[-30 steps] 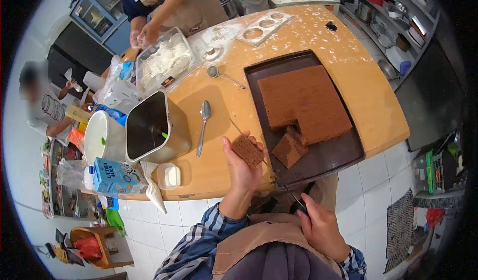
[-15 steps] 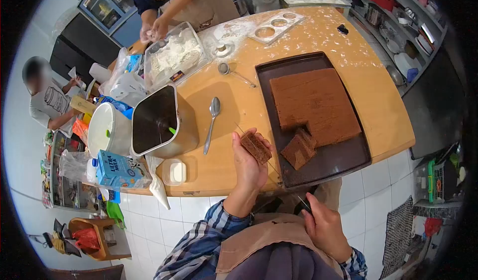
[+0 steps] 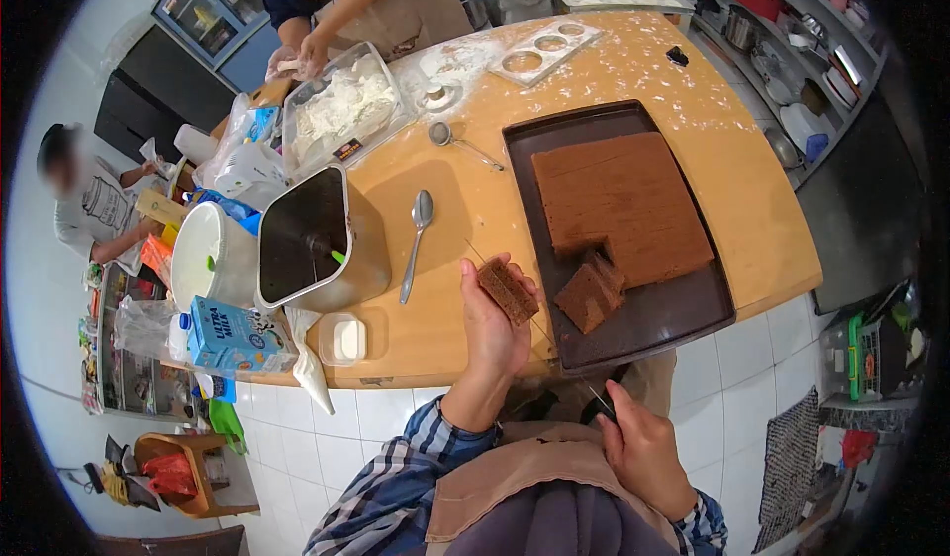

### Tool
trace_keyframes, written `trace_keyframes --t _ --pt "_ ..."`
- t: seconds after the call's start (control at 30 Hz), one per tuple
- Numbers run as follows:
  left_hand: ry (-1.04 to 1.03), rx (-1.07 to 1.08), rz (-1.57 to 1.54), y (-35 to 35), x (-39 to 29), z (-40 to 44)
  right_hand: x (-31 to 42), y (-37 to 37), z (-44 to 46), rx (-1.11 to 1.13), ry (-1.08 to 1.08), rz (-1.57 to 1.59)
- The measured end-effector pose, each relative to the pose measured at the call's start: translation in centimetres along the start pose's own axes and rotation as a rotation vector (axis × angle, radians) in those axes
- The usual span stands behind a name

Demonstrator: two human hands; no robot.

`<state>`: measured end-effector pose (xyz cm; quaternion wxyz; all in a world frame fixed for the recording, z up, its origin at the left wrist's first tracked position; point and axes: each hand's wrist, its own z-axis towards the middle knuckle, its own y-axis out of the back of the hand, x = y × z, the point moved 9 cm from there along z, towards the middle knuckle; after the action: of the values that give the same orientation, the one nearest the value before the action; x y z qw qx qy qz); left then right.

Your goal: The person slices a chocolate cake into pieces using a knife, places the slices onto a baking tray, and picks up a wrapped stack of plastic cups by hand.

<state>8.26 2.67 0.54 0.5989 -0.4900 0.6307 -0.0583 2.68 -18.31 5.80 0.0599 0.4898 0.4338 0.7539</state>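
Observation:
My left hand (image 3: 495, 333) is cupped around a small piece of brown cake (image 3: 508, 292), holding it above the table's front edge. My right hand (image 3: 643, 447) grips the dark handle of a long thin knife (image 3: 597, 396). Its blade runs up and left to the cake piece; part of it is hard to make out. Right of my left hand, a dark tray (image 3: 683, 321) carries a large brown cake (image 3: 623, 205) with a notch at its near left corner. Cut cake pieces (image 3: 592, 294) lean at that notch.
Left on the table (image 3: 445, 249) are a spoon (image 3: 417, 244), a deep metal tin (image 3: 361, 259), a white bucket (image 3: 233, 269), a milk carton (image 3: 233, 336) and a small tub (image 3: 346, 340). A co-worker's hands (image 3: 307, 56) are at a flour box (image 3: 346, 111); another person (image 3: 99, 205) stands left.
Compared with a second ago, the view has shifted and the knife hand sits slightly lower relative to the cake piece. The co-worker's hands have moved a little at the flour box.

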Motion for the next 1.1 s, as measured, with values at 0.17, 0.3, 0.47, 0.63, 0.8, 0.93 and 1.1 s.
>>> trace_keyframes --t 0.17,0.3,0.47,0.63,0.8,0.93,1.1 --pt "-0.004 0.004 -0.009 0.0 0.0 -0.1 0.3 0.0 0.2 -0.022 0.016 0.031" --pt "0.060 0.118 -0.084 -0.3 0.3 -0.1 0.1 0.1 0.2 -0.025 0.008 0.032" --pt "-0.015 0.364 -0.012 -1.5 -0.5 -0.7 -0.1 0.7 0.4 -0.030 -0.030 0.027" --pt "0.003 0.306 0.021 -1.1 -0.4 -0.5 0.0 0.7 0.3 -0.036 -0.014 0.049" --pt "-0.023 0.327 0.034 -1.4 -0.7 -0.5 0.0 0.8 0.2 -0.038 -0.005 0.056" --pt "-0.048 0.324 0.039 -1.6 -1.1 -0.5 -0.1 0.8 0.0 -0.046 -0.004 0.076" --pt "-0.043 0.324 0.030 -1.6 -1.1 -0.5 -0.1 0.6 0.0 -0.030 -0.013 0.063"
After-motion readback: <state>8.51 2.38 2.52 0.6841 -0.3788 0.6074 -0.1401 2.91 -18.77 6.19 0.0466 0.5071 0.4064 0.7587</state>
